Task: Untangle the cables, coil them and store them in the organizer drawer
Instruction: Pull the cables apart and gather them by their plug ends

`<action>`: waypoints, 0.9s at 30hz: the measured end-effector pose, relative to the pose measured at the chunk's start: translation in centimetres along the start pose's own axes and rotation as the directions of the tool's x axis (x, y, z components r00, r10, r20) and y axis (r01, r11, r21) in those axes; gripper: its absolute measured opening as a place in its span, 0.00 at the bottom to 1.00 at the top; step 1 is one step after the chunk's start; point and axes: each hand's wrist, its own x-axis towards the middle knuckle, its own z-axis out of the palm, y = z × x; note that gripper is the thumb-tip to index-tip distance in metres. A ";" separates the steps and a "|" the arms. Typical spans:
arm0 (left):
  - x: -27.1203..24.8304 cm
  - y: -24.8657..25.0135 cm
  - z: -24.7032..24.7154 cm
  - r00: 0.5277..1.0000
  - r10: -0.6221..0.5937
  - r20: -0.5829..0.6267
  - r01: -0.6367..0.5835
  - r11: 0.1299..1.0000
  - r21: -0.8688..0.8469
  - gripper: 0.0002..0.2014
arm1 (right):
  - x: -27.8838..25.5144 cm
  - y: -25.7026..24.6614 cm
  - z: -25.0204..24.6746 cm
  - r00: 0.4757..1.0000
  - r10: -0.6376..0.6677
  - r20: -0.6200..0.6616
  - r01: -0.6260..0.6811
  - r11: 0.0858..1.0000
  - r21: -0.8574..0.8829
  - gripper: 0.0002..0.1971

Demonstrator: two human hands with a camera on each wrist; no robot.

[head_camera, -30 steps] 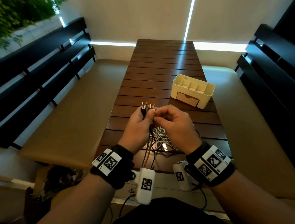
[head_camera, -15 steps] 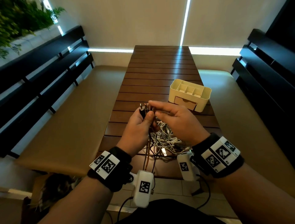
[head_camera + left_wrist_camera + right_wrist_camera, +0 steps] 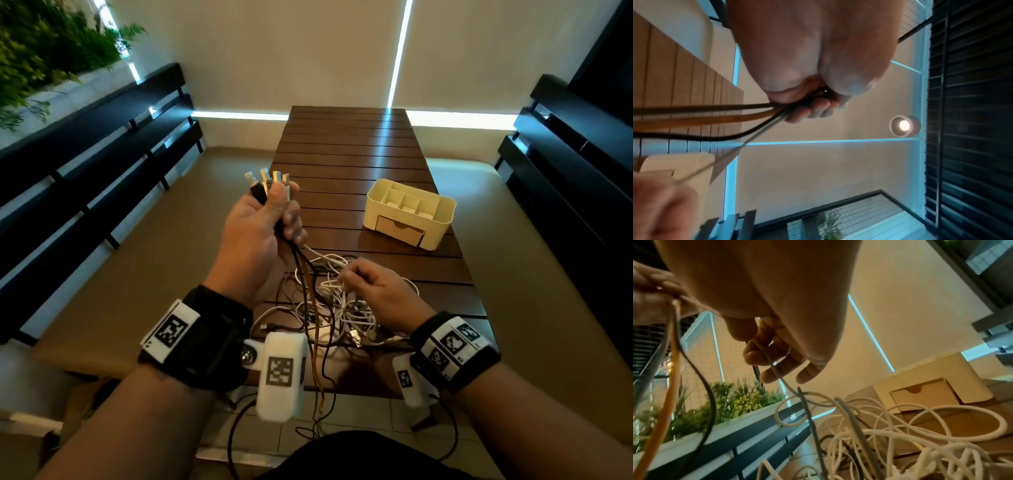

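My left hand (image 3: 270, 219) is raised over the table and grips a bunch of cable ends, with several metal plugs (image 3: 268, 178) sticking up above the thumb. Black, brown and white cables (image 3: 310, 284) hang from that fist (image 3: 813, 104) down to a tangled pile of mostly white cables (image 3: 342, 308) on the near end of the table. My right hand (image 3: 363, 279) is low over the pile and pinches a thin white cable (image 3: 764, 352) between its curled fingers. The cream organizer (image 3: 411, 212) stands further back to the right, its drawer (image 3: 399, 229) closed.
The slatted wooden table (image 3: 349, 150) runs away from me, with beige benches (image 3: 144, 240) on both sides. Dark slatted backrests (image 3: 85, 144) line left and right. Green plants (image 3: 44, 51) are at the upper left. Some cables dangle over the near table edge.
My left hand has risen and shifted left with the bundle of plugs. My right hand left the plugs, dropped to the pile and took hold of a white cable.
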 end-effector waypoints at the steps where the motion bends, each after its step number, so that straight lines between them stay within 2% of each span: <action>1: -0.1 -0.2 -0.3 1.000 0.016 0.016 -0.018 0.996 0.089 0.08 | 0.1 0.0 -0.4 0.999 -0.003 -0.035 0.003 1.000 0.017 0.08; 5: -0.6 -2.0 -1.0 0.998 -0.035 0.056 0.003 0.867 0.498 0.07 | 1.2 -2.1 -2.2 0.970 -0.174 -0.171 0.185 0.981 0.051 0.05; 7: -0.8 -3.0 -1.0 0.993 -0.092 0.069 0.036 0.817 0.575 0.08 | 1.8 -3.3 -2.6 0.949 -0.270 -0.160 0.273 0.962 -0.003 0.04; 9: -0.8 -3.2 -0.7 0.985 -0.140 0.104 0.049 0.793 0.607 0.06 | 2.2 -3.7 -2.7 0.937 -0.314 -0.150 0.313 0.949 -0.033 0.04; 12: -0.7 -2.5 -0.7 0.976 -0.163 0.144 0.035 0.771 0.636 0.06 | 2.5 -3.5 -2.5 0.938 -0.290 -0.188 0.304 0.951 0.049 0.05; 15: -0.6 -1.3 -0.5 0.982 -0.070 0.173 -0.047 0.807 0.589 0.08 | 2.3 -2.5 -1.8 0.958 -0.255 -0.130 0.265 0.962 0.063 0.02; 18: -0.2 0.1 -0.5 0.995 0.055 0.086 -0.085 0.914 0.396 0.08 | 2.2 -0.2 -0.9 0.991 -0.117 -0.061 0.121 0.991 0.055 0.08; 20: 0.2 0.7 -1.3 0.997 0.073 0.030 -0.079 0.935 0.346 0.08 | 2.2 1.2 -1.0 0.997 -0.035 -0.069 0.038 0.999 0.035 0.11; 22: 0.6 0.1 -2.7 1.000 0.009 -0.006 -0.004 0.862 0.507 0.09 | 2.4 1.4 -1.6 0.994 -0.014 -0.110 0.020 0.998 0.054 0.11; 24: 0.6 -1.4 -3.9 0.991 -0.121 -0.064 0.130 0.690 0.712 0.09 | 2.9 0.8 -2.7 0.978 -0.036 -0.207 0.066 0.988 0.140 0.10; 25: 0.5 -2.2 -4.3 0.981 -0.169 -0.100 0.184 0.615 0.767 0.09 | 3.2 0.4 -3.3 0.963 -0.057 -0.263 0.105 0.979 0.172 0.10; 27: 0.2 -3.5 -4.8 0.969 -0.165 -0.185 0.247 0.558 0.793 0.11 | 3.8 -0.2 -4.6 0.934 -0.106 -0.340 0.173 0.970 0.172 0.08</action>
